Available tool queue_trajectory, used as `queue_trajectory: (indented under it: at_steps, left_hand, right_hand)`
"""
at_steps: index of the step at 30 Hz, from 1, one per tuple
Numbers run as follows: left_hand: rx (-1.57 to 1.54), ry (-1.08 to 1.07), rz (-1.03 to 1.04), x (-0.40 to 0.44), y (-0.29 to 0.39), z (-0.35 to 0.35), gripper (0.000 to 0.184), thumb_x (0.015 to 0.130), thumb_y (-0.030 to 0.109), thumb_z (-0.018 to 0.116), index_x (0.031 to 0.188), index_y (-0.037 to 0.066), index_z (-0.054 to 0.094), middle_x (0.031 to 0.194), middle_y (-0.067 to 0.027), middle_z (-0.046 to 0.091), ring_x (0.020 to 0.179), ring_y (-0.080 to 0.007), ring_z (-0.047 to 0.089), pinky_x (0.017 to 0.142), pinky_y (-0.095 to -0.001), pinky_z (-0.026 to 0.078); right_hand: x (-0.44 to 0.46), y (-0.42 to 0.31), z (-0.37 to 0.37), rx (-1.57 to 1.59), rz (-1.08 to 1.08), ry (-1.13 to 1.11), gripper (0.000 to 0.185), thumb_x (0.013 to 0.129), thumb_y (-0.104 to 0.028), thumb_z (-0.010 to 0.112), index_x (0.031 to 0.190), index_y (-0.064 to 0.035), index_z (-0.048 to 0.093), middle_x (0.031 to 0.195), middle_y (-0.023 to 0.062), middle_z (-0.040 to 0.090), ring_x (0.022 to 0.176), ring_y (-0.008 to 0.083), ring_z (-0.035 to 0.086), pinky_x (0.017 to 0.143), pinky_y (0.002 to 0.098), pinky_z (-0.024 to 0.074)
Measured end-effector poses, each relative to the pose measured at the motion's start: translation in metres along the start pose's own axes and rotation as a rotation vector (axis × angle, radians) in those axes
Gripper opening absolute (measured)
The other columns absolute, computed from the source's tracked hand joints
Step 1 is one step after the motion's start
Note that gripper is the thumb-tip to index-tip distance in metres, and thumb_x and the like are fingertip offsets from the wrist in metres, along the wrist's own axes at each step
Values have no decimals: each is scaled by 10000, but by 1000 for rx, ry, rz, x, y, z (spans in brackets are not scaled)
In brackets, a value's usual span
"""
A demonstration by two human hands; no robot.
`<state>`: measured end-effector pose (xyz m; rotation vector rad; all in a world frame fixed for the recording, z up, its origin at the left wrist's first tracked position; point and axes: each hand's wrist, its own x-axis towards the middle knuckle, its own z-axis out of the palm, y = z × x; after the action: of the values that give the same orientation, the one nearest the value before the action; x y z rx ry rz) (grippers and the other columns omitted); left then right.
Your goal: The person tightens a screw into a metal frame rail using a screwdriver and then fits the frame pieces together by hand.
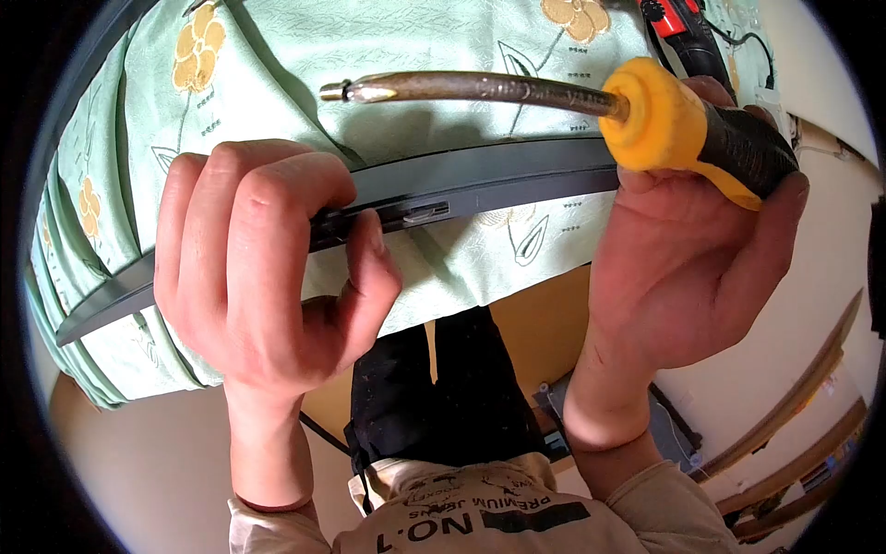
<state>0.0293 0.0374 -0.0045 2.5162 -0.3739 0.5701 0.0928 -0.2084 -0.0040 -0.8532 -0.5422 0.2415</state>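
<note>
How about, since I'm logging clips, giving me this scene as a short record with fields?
Left hand: fingers and thumb gripping the dark grey strip
Right hand: holding the screwdriver, tip toward picture left
Handle: yellow and black
Cloth: pale green, flowered
Top right: red-and-black tool, partly in view
Unclear: whether the right hand also touches the strip

Shirt [591, 537], front print, inverted in view: "NO.1" was read in large dark capitals | Same shirt, smaller line: "PREMIUM JEANS" was read | Same shirt, further word: ended in "OCKET", first letter unclear | Green cloth [415, 37]: small dark rows of marks were too small to read
</note>
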Motion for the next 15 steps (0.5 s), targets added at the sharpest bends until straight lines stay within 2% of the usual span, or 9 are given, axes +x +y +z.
queue_trajectory:
  at_steps: [7, 8, 10, 13, 15]
  left_hand:
    - [-2, 19, -10, 0, -2, 3, 126, 794, 53, 660, 882, -12, 598, 805, -136, 605, 711, -275, 548, 675, -345, 450]
    - [-2, 19, -10, 1, -2, 3, 126, 794, 53, 660, 882, -12, 598, 805, -136, 605, 711, -275, 548, 675, -345, 450]
    - [-13, 7, -21, 1, -3, 2, 119, 802, 46, 659, 876, -16, 590, 802, -135, 599, 712, -272, 548, 673, -340, 450]
    - [-2, -4, -23, 3, -2, 1, 114, 806, 39, 659, 873, -17, 586, 801, -135, 597, 710, -267, 547, 673, -336, 449]
    - [-5, -8, -33, 3, -1, 1, 116, 803, 37, 659, 874, -17, 585, 800, -136, 597, 710, -266, 548, 674, -334, 449]
  right_hand:
    - [-1, -1, 1, -12, 13, -12, 509, 1124, -360, 333, 1403, 28, 509, 1410, 278, 530, 1362, 341, 510, 1149, 486, 398]
    - [-4, -1, 6, -76, -22, 139, 509, 1124, -363, 334, 1404, 25, 510, 1409, 275, 533, 1358, 338, 515, 1144, 476, 404]
    - [-6, -2, 6, -139, -57, 291, 509, 1124, -365, 334, 1405, 21, 511, 1408, 272, 536, 1354, 335, 520, 1139, 466, 410]
    - [-4, -3, 1, -175, -60, 222, 505, 1123, -364, 337, 1401, 17, 518, 1407, 266, 541, 1348, 327, 527, 1139, 460, 411]
    - [-4, -2, 6, -194, -64, 294, 502, 1123, -362, 338, 1392, 17, 527, 1411, 264, 540, 1348, 322, 528, 1138, 460, 413]
